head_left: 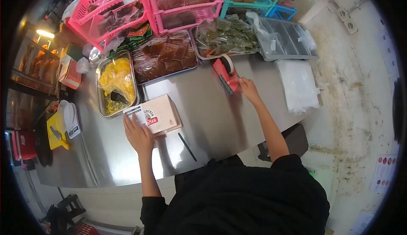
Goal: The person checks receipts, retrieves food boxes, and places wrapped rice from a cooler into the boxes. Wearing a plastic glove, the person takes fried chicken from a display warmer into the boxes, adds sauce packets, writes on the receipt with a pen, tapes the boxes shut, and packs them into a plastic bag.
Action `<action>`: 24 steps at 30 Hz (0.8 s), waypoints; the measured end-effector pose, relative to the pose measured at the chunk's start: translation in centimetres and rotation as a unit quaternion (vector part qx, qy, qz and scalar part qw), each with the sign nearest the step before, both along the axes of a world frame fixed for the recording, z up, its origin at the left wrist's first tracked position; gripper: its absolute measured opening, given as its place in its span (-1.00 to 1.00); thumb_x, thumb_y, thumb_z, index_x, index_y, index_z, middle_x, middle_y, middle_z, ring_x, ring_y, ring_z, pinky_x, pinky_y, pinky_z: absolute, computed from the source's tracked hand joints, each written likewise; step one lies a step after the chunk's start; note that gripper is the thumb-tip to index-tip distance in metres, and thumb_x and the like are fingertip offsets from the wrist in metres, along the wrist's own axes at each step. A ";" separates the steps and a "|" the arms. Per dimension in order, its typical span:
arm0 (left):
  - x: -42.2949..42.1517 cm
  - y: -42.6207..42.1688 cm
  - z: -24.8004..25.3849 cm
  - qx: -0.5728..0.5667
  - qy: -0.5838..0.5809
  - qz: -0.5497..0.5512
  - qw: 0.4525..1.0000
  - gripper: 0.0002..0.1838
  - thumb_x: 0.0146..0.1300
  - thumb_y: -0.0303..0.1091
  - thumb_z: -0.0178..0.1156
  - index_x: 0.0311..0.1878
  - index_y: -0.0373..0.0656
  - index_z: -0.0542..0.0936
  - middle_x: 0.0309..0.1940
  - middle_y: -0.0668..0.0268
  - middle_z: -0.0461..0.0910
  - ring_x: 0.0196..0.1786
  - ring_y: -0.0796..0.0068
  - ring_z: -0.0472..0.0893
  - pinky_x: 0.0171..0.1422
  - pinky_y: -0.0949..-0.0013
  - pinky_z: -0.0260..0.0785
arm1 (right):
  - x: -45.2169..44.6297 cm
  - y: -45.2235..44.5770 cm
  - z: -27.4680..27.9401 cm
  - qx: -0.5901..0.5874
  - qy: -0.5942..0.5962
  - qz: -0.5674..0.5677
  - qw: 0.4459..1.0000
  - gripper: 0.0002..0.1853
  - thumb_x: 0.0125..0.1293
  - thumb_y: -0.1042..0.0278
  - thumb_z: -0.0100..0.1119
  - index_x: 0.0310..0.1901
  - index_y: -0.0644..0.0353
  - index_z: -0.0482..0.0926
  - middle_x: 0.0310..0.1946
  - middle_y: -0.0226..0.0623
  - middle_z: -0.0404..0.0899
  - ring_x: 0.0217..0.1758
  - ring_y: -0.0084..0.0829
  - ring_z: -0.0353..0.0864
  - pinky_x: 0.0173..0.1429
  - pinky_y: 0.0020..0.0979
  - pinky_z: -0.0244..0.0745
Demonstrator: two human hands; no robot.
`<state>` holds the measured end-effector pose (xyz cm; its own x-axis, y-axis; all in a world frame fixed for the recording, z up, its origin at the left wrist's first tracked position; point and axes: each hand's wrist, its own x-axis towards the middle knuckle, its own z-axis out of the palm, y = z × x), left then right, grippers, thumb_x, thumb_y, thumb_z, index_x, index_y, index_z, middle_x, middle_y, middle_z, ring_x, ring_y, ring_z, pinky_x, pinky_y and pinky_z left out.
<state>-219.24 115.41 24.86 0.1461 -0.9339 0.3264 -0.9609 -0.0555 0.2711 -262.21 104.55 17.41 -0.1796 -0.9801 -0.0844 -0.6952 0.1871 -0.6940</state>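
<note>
A white printed slip (pixel 134 113) lies against the left side of a pale cardboard food box (pixel 159 118) with a red and black chicken logo. My left hand (pixel 139 135) rests on the slip, fingers stretched out, pressing it beside the box. A red tape dispenser (pixel 223 74) with a tape roll (pixel 227 64) stands on the steel table to the right. At the dispenser's near end, my right hand (pixel 250 90) has its fingers pinched together, apparently on the tape; the strip itself is too small to make out. A black pen (pixel 187 146) lies in front of the box.
Behind stand a tray of yellow food (pixel 116 80), a tray of brown sauce packets (pixel 165 54) and a tray of green packets (pixel 229 35). Pink baskets (pixel 186 6) rise beyond. Plastic bags (pixel 296 84) lie right; a knife on a yellow board (pixel 56 131) is left.
</note>
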 end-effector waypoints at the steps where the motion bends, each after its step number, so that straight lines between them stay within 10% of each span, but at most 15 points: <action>1: 0.1 0.0 -0.1 0.001 -0.003 -0.001 1.000 -0.44 0.09 -0.34 -0.08 0.20 -0.38 0.26 0.31 -0.08 0.06 0.37 -0.04 0.05 0.39 0.06 -0.08 | -0.2 0.1 -0.2 -0.001 -0.005 -0.001 1.000 -0.79 0.30 0.22 -0.02 -0.15 0.08 0.55 -0.37 -0.26 0.48 -0.25 -0.37 0.50 -0.15 -0.42 0.40; 3: 0.2 0.0 -0.4 0.004 -0.007 0.002 1.000 -0.44 0.10 -0.34 -0.08 0.19 -0.39 0.26 0.31 -0.08 0.07 0.37 -0.03 0.06 0.39 0.06 -0.08 | 1.1 1.0 3.2 0.163 -0.311 -0.121 0.928 -0.80 0.35 0.22 -0.07 -0.19 0.08 0.52 -0.31 -0.37 0.45 -0.16 -0.51 0.46 -0.10 -0.44 0.37; 6: 0.3 0.0 -0.4 -0.004 -0.009 -0.003 1.000 -0.44 0.10 -0.34 -0.07 0.20 -0.37 0.27 0.31 -0.08 0.07 0.36 -0.04 0.06 0.39 0.06 -0.08 | 0.9 2.9 1.9 0.032 -0.609 -0.080 0.788 -0.84 0.35 0.26 -0.07 -0.29 0.09 0.48 -0.28 -0.45 0.43 -0.12 -0.59 0.47 -0.11 -0.46 0.44; 13: 0.2 0.0 -0.2 0.008 0.006 0.013 1.000 -0.43 0.08 -0.37 -0.06 0.21 -0.35 0.26 0.31 -0.10 0.06 0.35 -0.04 0.07 0.38 0.08 -0.06 | 0.5 5.7 -1.6 0.007 -0.463 -0.124 0.877 -0.94 0.26 0.39 0.09 -0.31 0.15 0.48 -0.02 -0.41 0.40 -0.05 -0.51 0.49 -0.12 -0.43 0.56; 16: 0.2 0.1 0.1 0.002 0.024 0.000 1.000 -0.42 0.08 -0.36 -0.06 0.22 -0.36 0.25 0.32 -0.10 0.04 0.36 -0.04 0.07 0.37 0.07 -0.06 | 1.9 5.6 -2.5 -0.120 -0.365 -0.177 0.906 -0.91 0.21 0.39 0.15 -0.33 0.19 0.49 -0.13 -0.35 0.49 -0.21 -0.54 0.54 -0.24 -0.48 0.53; 18: 0.2 0.3 0.2 0.001 0.031 0.005 1.000 -0.42 0.08 -0.37 -0.06 0.23 -0.36 0.25 0.32 -0.10 0.04 0.36 -0.04 0.07 0.37 0.07 -0.06 | 5.7 6.6 2.0 0.049 -0.164 -0.183 0.968 -0.88 0.16 0.37 0.19 -0.37 0.23 0.51 -0.39 -0.36 0.55 -0.39 -0.58 0.53 -0.37 -0.53 0.45; 20: 0.2 0.1 0.1 -0.001 0.041 0.008 0.999 -0.42 0.08 -0.37 -0.06 0.23 -0.34 0.25 0.32 -0.10 0.04 0.36 -0.04 0.07 0.37 0.08 -0.06 | 12.2 7.0 5.4 -0.071 -0.191 0.023 0.979 -0.87 0.12 0.38 0.20 -0.41 0.25 0.53 -0.59 -0.42 0.52 -0.51 -0.61 0.48 -0.41 -0.54 0.38; 24: 0.4 0.2 0.0 0.001 0.060 0.007 0.998 -0.42 0.10 -0.37 -0.06 0.25 -0.32 0.23 0.34 -0.09 0.02 0.37 -0.02 0.06 0.37 0.08 -0.06 | 25.0 4.7 12.1 0.051 -0.191 0.325 0.925 -0.80 0.08 0.31 0.22 -0.44 0.31 0.55 -0.59 -0.25 0.54 -0.53 -0.48 0.50 -0.38 -0.45 0.40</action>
